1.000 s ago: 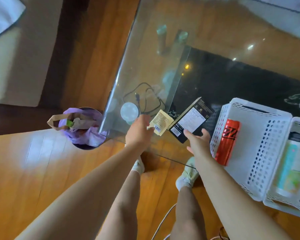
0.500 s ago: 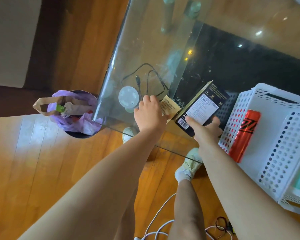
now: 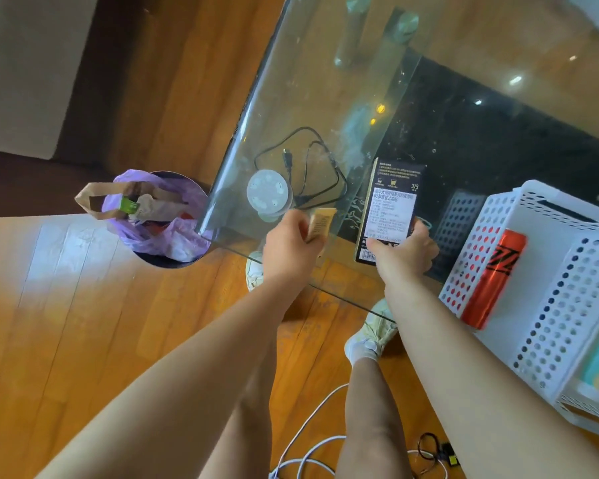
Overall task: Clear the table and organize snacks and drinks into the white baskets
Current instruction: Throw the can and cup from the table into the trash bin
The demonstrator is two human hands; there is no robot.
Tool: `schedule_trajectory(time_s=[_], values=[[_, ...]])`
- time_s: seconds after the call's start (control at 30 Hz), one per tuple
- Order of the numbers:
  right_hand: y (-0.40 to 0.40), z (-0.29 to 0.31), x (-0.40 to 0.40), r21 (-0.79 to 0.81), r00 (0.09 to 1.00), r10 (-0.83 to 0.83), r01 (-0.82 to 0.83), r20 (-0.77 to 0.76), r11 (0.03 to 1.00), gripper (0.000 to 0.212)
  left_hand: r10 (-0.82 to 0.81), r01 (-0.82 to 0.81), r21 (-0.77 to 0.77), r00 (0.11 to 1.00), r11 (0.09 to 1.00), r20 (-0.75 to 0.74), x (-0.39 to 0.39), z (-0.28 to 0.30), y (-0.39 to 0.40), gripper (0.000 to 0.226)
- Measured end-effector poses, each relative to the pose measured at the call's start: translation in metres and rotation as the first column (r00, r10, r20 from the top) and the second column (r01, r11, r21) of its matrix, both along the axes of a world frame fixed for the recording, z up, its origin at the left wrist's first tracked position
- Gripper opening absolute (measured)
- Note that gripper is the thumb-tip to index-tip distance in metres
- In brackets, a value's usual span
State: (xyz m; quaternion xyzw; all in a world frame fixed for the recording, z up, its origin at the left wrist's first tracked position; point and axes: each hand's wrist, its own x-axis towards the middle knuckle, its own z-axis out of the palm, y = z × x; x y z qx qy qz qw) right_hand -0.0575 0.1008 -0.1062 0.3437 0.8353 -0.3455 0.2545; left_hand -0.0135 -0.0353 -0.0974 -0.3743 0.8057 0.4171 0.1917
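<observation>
My left hand (image 3: 289,242) is closed on a small yellow packet (image 3: 320,223) just above the near corner of the glass table (image 3: 312,81). My right hand (image 3: 403,254) grips the lower end of a black box (image 3: 391,209) with a white label, held upright over the table's front edge. To the right stands a white perforated basket (image 3: 498,216) with a red can (image 3: 491,278) lying in it. A second white basket (image 3: 564,326) sits against it at the right edge, holding something pale green.
A bin with a purple liner (image 3: 166,219), holding a brown paper bag, stands on the wooden floor left of the table corner. A round white disc (image 3: 267,192) and a black cable (image 3: 308,167) lie on the glass. White cables (image 3: 312,451) trail on the floor by my feet.
My left hand closed over the yellow packet and lifted it toward me. My right hand turned the black box from slanted to nearly upright. The view shifted left and down.
</observation>
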Motion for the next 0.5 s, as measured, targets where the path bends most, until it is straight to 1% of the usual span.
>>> schedule_trajectory(time_s=[0.07, 0.13, 0.17, 0.2, 0.27, 0.37, 0.43, 0.5], values=[[-0.010, 0.005, 0.006, -0.045, 0.997, 0.019, -0.022, -0.077, 0.999, 0.073, 0.211, -0.204, 0.162, 0.977, 0.965, -0.027, 0.016, 0.010, -0.019, 0.021], [-0.021, 0.011, 0.013, -0.101, 0.991, 0.026, -0.039, -0.130, 0.994, 0.073, 0.408, -0.387, 0.288, 0.913, 0.876, -0.016, 0.034, 0.018, -0.041, 0.024], [-0.027, 0.014, 0.015, -0.100, 0.988, 0.048, -0.063, -0.143, 0.993, 0.073, 0.485, -0.456, 0.317, 0.875, 0.831, -0.013, 0.043, 0.022, -0.053, 0.022], [-0.033, 0.017, 0.018, -0.093, 0.986, 0.077, -0.092, -0.149, 0.991, 0.073, 0.551, -0.517, 0.328, 0.835, 0.791, -0.014, 0.053, 0.026, -0.066, 0.018], [-0.047, 0.025, 0.022, -0.099, 0.984, 0.125, -0.138, -0.131, 0.985, 0.071, 0.653, -0.622, 0.299, 0.757, 0.723, -0.003, 0.071, 0.031, -0.091, 0.014], [-0.074, 0.036, 0.032, -0.157, 0.975, 0.214, -0.222, -0.068, 0.962, 0.071, 0.783, -0.769, 0.254, 0.618, 0.586, 0.064, 0.095, 0.033, -0.128, 0.018], [-0.097, 0.043, 0.040, -0.217, 0.957, 0.286, -0.288, -0.045, 0.933, 0.069, 0.837, -0.833, 0.246, 0.534, 0.495, 0.121, 0.108, 0.030, -0.150, 0.022], [-0.124, 0.049, 0.050, -0.301, 0.943, 0.332, -0.324, -0.027, 0.897, 0.069, 0.851, -0.857, 0.245, 0.498, 0.453, 0.168, 0.117, 0.025, -0.171, 0.020]])
